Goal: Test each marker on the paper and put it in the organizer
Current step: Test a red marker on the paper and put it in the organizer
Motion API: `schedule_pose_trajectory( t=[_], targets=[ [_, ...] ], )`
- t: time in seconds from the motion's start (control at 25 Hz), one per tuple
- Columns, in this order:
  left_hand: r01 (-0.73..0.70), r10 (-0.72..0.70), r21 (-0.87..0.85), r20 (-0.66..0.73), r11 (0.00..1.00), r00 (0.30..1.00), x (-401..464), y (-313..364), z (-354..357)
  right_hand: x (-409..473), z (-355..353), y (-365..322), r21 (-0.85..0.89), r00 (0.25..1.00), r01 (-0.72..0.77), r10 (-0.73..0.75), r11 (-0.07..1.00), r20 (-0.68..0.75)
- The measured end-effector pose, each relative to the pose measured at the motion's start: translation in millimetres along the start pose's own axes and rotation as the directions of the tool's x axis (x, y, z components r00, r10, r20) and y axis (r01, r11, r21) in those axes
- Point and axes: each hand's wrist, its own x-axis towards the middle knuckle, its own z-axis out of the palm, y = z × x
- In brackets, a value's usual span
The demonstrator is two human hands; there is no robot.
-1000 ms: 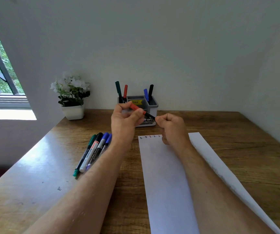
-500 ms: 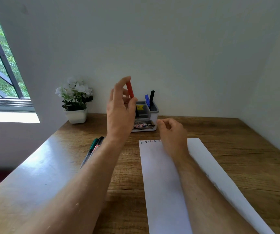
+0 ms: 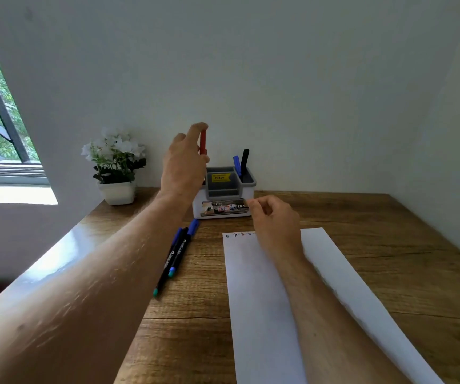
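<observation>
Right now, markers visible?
At least 5: red marker in left hand; blue marker and black marker in organizer; loose markers on table; forearm may hide more.

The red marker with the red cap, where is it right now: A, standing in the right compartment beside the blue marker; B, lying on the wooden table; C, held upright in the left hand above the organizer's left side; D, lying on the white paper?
C: the left hand holds the red marker upright over the left side of the grey and white organizer.

We see the left hand (image 3: 184,167) pinch a red marker (image 3: 203,142) upright above the organizer (image 3: 223,199) — the right hand (image 3: 274,221) hovers, loosely curled, over the paper (image 3: 262,300).
</observation>
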Motion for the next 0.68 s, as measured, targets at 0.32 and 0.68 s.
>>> schedule_pose_trajectory(
  t=[0.32,0.68],
  targets=[
    [0.007,-0.043,0.195,0.176,0.981,0.983,1,-8,5,0,0,0,-0.007,1.000,0.010,-0.010,1.000,0.013],
    [0.212,-0.222,0.110,0.087,0.971,0.971,-8,3,-4,0,-1,1,-0.016,1.000,0.010,-0.010,1.000,-0.001]
  ],
)
